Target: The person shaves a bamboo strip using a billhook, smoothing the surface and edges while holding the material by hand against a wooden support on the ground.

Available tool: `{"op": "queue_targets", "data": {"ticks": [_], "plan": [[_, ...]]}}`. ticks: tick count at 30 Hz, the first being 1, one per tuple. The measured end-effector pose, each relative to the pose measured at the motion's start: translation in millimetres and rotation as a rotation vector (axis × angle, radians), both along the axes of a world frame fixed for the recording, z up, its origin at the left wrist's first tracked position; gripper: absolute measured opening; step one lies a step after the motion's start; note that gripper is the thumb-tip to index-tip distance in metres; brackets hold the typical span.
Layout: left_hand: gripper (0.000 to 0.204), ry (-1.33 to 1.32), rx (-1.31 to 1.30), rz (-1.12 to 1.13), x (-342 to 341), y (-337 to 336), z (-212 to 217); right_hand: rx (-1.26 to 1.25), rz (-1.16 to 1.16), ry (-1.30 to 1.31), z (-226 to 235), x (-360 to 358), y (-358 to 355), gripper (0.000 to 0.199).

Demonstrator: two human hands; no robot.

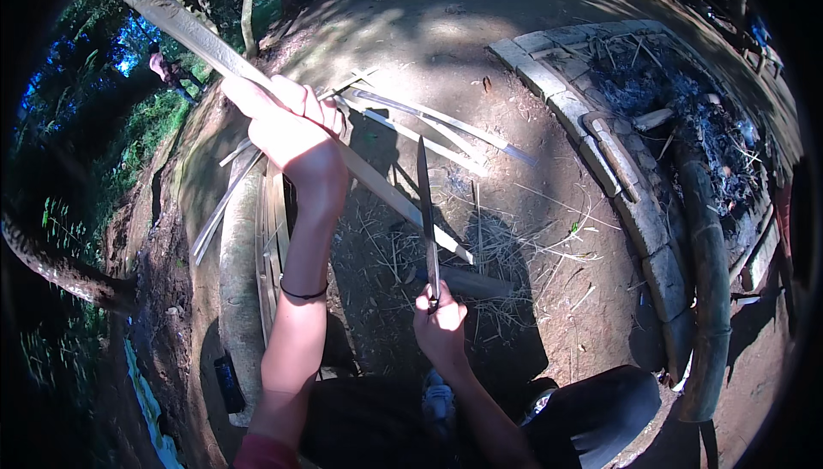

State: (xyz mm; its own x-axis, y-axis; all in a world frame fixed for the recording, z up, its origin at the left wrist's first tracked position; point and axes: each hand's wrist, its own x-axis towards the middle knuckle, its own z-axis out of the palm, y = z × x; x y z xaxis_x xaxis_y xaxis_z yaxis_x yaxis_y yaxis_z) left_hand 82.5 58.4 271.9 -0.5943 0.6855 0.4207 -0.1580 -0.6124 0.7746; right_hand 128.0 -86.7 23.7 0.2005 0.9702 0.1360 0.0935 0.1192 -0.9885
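My left hand (287, 122) is raised and closed round a long, flat bamboo strip (176, 21). The strip slants from the upper left down past my wrist, and its lower end is close to the knife. Lower and to the right, my right hand (441, 323) grips a long-bladed knife (427, 203) with its point directed away from me. The blade crosses in front of the strip's lower part; whether they touch I cannot tell. More split strips (446, 122) lie on the ground ahead, and thin shavings (549, 246) are scattered round the knife.
On my left lies a thick log (238, 272) with strips leaning by it and a dark phone-like object (228, 383) near its end. A stone-edged fire pit (591, 156) with ash curves round the right, a bamboo pole (707, 272) across its edge. Someone (167, 70) stands far left.
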Motion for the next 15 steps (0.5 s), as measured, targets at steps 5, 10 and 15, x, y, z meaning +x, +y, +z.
{"op": "queue_targets", "data": {"ticks": [5,10,15], "plan": [[0.054,0.088,0.012,-0.082,-19.8,4.0,-1.3,-0.303,-0.019,-0.18,-63.1,3.4,19.1,0.019],[0.057,0.097,0.018,-0.073,-19.3,4.5,-0.2,-0.192,-0.01,-0.121,-26.6,20.7,12.5,0.019],[0.055,0.045,-0.05,0.151,-9.3,1.6,-1.6,-0.044,-0.032,-0.168,-2.0,-5.9,-3.7,0.021]]}}
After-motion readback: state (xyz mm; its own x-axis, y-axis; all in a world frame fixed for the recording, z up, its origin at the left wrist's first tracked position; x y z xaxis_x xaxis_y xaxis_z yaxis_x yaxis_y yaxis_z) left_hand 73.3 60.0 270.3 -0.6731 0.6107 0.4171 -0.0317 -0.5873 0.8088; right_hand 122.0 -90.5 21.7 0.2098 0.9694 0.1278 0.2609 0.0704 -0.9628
